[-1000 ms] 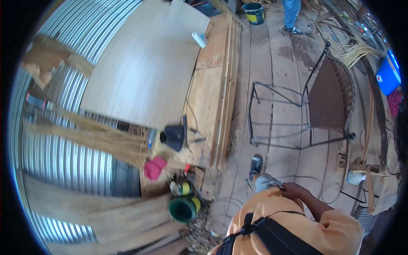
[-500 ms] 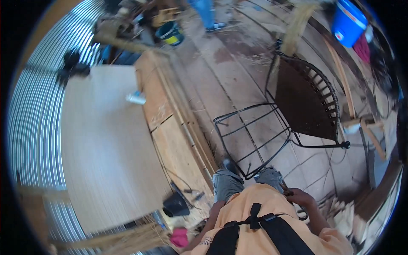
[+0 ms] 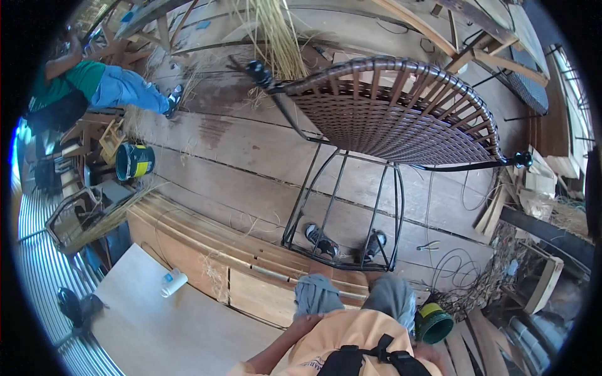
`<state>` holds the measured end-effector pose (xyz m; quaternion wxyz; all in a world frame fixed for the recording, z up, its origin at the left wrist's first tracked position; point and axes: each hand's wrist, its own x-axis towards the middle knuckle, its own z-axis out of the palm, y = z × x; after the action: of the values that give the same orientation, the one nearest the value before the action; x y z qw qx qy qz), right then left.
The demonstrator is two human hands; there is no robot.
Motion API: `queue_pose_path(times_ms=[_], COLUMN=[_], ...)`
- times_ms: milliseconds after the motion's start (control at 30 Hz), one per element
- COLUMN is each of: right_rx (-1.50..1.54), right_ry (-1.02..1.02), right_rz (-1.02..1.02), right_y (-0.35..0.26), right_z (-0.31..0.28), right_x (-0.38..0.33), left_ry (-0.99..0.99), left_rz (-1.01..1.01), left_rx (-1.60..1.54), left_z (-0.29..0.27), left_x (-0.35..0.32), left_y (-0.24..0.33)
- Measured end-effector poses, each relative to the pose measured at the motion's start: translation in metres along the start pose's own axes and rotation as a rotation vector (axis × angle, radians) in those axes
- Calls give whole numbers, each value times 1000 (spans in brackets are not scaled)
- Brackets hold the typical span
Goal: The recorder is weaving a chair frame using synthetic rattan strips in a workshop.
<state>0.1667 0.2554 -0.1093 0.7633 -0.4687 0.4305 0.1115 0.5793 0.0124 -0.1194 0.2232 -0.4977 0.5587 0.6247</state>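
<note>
In front of me stands a chair with a brown woven back (image 3: 389, 125) and a bare dark metal frame (image 3: 338, 194). My feet, in dark sandals, are within the lower part of that frame. My left hand (image 3: 305, 324) lies against my thigh at the hem of my orange shirt, its fingers mostly hidden. Beside my right hip, my right hand (image 3: 431, 356) is only a smear at the lower edge. What it holds, if anything, does not show. A pair of pliers (image 3: 429, 246) lies on the floor right of the chair frame.
A wooden bench (image 3: 251, 291) and a pale board (image 3: 188, 332) with a white roll (image 3: 174, 283) are at my left. Green buckets (image 3: 434, 324) (image 3: 134, 161) stand right and far left. Loose wire (image 3: 454, 269) lies by scrap wood. Another person (image 3: 119, 88) is at far left.
My view has swung to the right, so the chair now fills the middle and the bench lies lower left. My right hand, earlier closed on something brownish, is now blurred at the lower edge.
</note>
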Motion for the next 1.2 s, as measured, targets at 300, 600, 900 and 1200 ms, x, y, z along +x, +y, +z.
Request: queue_pose_path(times_ms=[300, 600, 900, 1200], right_rx=[199, 1003, 1224, 1780], right_ry=[43, 33, 228, 199], right_rz=[-187, -95, 37, -182], right_y=[51, 25, -38, -44], right_z=[92, 172, 16, 23], right_x=[61, 152, 223, 304], left_ry=[-588, 228, 8, -50], left_rz=[-38, 66, -431, 9], left_rx=[145, 817, -221, 85], left_z=[-53, -69, -98, -95], left_x=[-25, 203, 273, 323], left_y=[-22, -75, -44, -180])
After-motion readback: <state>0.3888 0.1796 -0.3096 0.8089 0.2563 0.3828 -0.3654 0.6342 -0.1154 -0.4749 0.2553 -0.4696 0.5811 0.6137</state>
